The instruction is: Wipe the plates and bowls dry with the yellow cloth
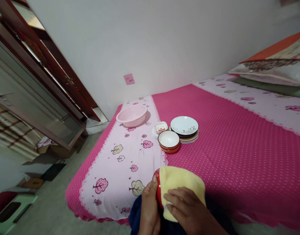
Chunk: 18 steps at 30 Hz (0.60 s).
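Observation:
My left hand (148,209) grips the rim of a red bowl (157,189) at the near edge of the bed. A yellow cloth (180,186) covers most of the bowl. My right hand (189,210) presses on the cloth with its fingers curled over it. Further off on the bed stand a red-and-white bowl stack (169,141), a stack of plates (184,128) and a small white dish (161,126). A pink plastic basin (132,115) sits near the bed's far left corner.
The bed has a pink dotted sheet (228,143) with a pale tree-print strip. Pillows (274,70) lie at the far right. A wooden-framed window (39,94) stands at the left, and a green stool (10,210) is on the floor.

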Each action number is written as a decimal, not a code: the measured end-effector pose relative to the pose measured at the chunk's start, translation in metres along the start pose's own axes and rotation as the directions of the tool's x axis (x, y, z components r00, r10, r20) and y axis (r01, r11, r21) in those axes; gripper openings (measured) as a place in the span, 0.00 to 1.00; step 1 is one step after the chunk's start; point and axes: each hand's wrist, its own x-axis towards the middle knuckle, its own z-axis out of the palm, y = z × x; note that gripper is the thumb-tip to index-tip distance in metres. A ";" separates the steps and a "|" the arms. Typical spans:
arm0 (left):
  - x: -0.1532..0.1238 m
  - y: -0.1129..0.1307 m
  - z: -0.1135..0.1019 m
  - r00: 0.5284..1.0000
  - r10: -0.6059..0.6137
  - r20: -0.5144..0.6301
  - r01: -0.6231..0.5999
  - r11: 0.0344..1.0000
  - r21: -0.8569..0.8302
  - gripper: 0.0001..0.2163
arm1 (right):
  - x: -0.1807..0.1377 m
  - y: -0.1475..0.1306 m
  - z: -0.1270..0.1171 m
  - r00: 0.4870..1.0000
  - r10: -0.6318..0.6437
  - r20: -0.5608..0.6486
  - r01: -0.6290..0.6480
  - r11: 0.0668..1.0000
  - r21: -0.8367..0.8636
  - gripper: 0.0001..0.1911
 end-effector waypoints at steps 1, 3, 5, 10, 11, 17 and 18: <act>0.002 0.000 -0.002 1.000 -0.007 -0.002 0.007 1.000 -0.009 0.19 | -0.001 -0.001 0.003 1.000 0.006 -0.017 -0.006 1.000 0.006 0.18; 0.005 0.000 -0.006 1.000 -0.025 -0.008 0.025 0.999 -0.030 0.20 | -0.002 -0.003 0.009 0.999 0.013 -0.041 -0.013 1.000 0.024 0.21; 0.007 -0.001 -0.009 0.999 -0.041 -0.025 0.040 0.998 -0.053 0.21 | -0.004 -0.003 0.012 1.000 -0.002 -0.009 0.002 0.999 0.043 0.21; 0.013 -0.001 -0.013 0.995 -0.010 -0.104 0.002 0.997 -0.073 0.19 | -0.012 -0.005 0.022 0.999 0.003 0.040 -0.006 0.996 0.090 0.13; 0.015 0.001 -0.013 0.993 0.000 -0.120 -0.010 0.997 -0.080 0.18 | -0.014 -0.005 0.024 0.997 -0.003 0.073 -0.004 0.996 0.095 0.11; 0.019 0.024 -0.010 0.960 -0.089 -0.265 0.016 0.964 -0.266 0.10 | -0.031 0.025 0.017 0.967 0.098 0.235 -0.109 0.993 0.035 0.08; 0.019 0.028 -0.009 0.951 -0.127 -0.281 0.032 0.947 -0.320 0.09 | -0.034 0.035 0.012 0.970 0.103 0.218 -0.108 0.994 0.009 0.12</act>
